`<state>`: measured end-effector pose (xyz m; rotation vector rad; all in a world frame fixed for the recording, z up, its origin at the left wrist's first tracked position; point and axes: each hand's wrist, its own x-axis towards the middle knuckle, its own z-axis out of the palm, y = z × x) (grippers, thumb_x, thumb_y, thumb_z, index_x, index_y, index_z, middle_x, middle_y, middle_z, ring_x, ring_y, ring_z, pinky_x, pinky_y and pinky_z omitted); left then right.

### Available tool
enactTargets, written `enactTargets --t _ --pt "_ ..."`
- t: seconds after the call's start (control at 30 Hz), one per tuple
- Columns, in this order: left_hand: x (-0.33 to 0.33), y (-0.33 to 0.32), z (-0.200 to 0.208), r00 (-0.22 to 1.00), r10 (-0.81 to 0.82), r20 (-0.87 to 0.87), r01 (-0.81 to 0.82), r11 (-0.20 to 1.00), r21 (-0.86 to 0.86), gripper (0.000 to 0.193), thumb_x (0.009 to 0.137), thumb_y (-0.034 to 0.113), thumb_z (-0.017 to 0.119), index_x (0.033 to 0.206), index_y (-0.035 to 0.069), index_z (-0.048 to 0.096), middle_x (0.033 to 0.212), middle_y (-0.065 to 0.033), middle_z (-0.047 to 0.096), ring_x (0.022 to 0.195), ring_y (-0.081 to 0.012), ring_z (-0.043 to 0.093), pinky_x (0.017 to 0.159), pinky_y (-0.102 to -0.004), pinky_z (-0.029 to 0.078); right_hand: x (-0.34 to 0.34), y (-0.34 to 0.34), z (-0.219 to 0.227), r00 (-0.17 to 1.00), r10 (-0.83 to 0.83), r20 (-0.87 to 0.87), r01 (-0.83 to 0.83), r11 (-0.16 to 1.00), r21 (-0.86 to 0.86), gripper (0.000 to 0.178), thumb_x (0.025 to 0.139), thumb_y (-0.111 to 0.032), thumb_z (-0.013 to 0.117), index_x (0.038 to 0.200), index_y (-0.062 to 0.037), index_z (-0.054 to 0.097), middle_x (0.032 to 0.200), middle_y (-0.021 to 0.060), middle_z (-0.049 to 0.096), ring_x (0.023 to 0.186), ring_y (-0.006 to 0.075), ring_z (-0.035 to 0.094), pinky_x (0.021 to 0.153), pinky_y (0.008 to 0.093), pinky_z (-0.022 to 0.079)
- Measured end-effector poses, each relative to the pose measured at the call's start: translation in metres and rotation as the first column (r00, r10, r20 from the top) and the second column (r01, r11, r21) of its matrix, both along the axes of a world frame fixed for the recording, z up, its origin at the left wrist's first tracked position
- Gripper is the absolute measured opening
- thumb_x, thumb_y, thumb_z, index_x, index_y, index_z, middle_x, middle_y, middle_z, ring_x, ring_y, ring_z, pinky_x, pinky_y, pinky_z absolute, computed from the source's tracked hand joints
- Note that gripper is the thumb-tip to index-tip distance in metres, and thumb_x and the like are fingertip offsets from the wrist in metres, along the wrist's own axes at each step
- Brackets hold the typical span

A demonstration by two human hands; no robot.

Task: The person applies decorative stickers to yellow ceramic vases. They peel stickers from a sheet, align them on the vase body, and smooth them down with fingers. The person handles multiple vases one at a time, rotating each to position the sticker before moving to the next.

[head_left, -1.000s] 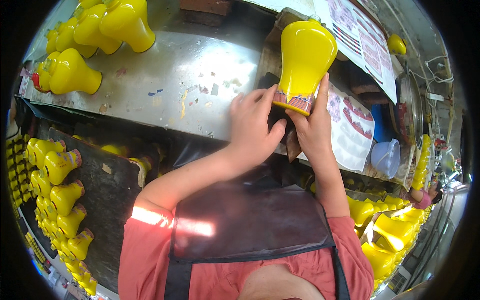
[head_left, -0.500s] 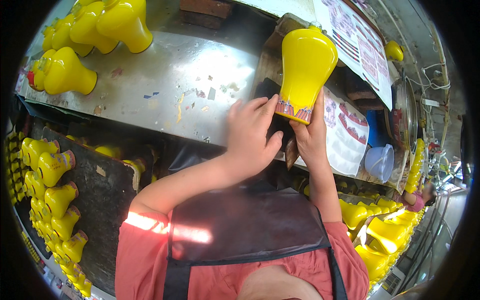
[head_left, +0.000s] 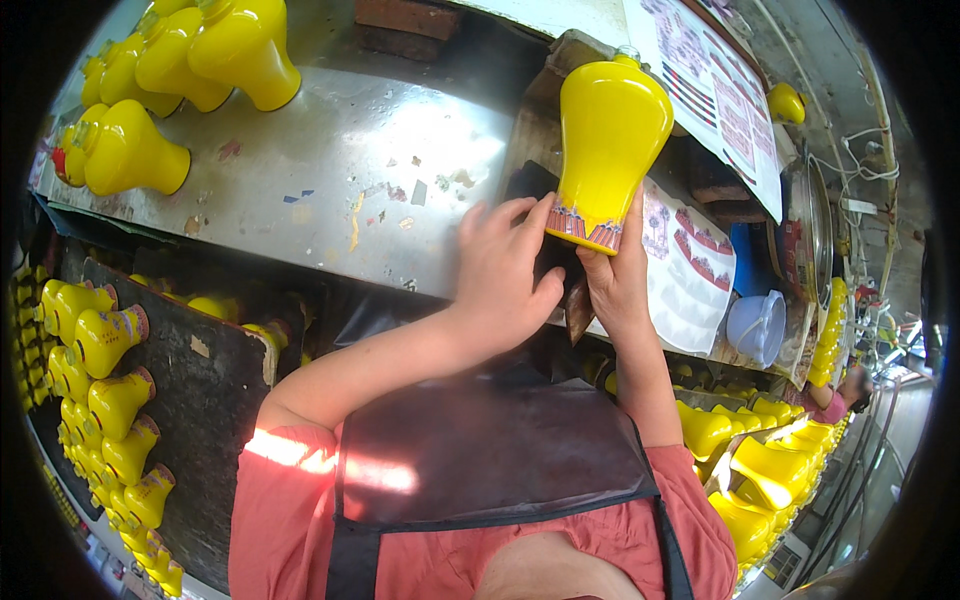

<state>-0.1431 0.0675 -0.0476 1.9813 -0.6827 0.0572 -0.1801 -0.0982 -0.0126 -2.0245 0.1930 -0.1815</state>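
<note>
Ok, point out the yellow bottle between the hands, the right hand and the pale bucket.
Yellow bottle (head_left: 614, 145): head view, on the middle of its body.
Right hand (head_left: 621, 286): head view, on the middle of the hand.
Pale bucket (head_left: 744, 327): head view, on its side wall.

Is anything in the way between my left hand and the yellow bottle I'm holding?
Nothing visible. Your left hand reaches up to the yellow bottle at its patterned band, while your right hand holds the other side.

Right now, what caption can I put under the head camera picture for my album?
Right hand holding a glossy yellow, broad-shouldered bottle near its patterned base, left hand open alongside.
</note>
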Motion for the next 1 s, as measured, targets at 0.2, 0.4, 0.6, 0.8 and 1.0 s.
enactTargets --t 0.2,0.4,0.6,0.8,1.0 --pt "-0.001 0.001 0.0 1.0 -0.012 -0.004 0.012 1.0 0.01 0.074 0.08 0.019 0.073 0.145 -0.004 0.047 0.134 -0.0232 0.056 0.13 -0.0384 0.049 0.115 -0.0608 0.027 0.001 0.001 0.002 1.0 -0.004 -0.007 0.004 1.0 0.004 0.099 0.099 -0.051 0.066 0.164 0.0002 0.013 0.15 0.0144 0.05 0.135 0.026 0.052 0.114 0.0369 0.04" --pt "-0.003 0.0 -0.003 1.0 -0.014 -0.002 0.014 1.0 -0.003 0.075 0.08 0.02 0.073 0.146 -0.004 0.046 0.135 -0.0234 0.056 0.131 -0.0389 0.048 0.116 -0.0608 0.026 0.001 -0.001 -0.002 1.0 0.014 -0.013 -0.014 1.0 -0.002 0.098 0.1 -0.049 0.066 0.164 -0.0003 0.012 0.149 0.014 0.05 0.135 0.0257 0.052 0.114 0.0367 0.039" --pt "0.002 0.005 0.0 0.999 -0.04 -0.02 0.04 0.999 -0.025 0.075 0.079 0.019 0.074 0.146 -0.003 0.047 0.14 -0.0241 0.054 0.134 -0.0404 0.046 0.116 -0.0542 0.03 0.003 -0.002 0.005 0.998 -0.024 -0.055 0.013 0.982 -0.187 0.099 0.095 -0.026 0.074 0.165 -0.0014 0.009 0.136 0.0201 0.062 0.124 0.0323 0.064 0.102 0.0373 0.05" --pt "0.023 0.007 0.015 0.992 0.029 0.124 -0.026 0.999 -0.023 0.078 0.075 0.01 0.082 0.146 0.003 0.052 0.151 -0.025 0.042 0.138 -0.0418 0.045 0.114 -0.0482 0.038 0.003 0.006 0.031 0.961 -0.148 -0.233 -0.009 0.828 -0.561 0.109 0.083 -0.026 0.085 0.164 -0.0024 0.016 0.111 0.0227 0.071 0.099 0.039 0.072 0.082 0.0424 0.056" --pt "0.044 -0.016 0.017 0.947 -0.069 0.314 0.05 0.996 0.07 0.078 0.071 0.017 0.088 0.143 0.019 0.06 0.145 -0.0222 0.046 0.13 -0.0436 0.05 0.108 -0.0502 0.044 -0.001 -0.009 0.051 0.996 -0.063 -0.064 0.006 0.755 -0.656 0.09 0.074 -0.033 0.089 0.151 -0.0088 0.05 0.107 0.0173 0.071 0.092 0.0354 0.072 0.08 0.041 0.056"
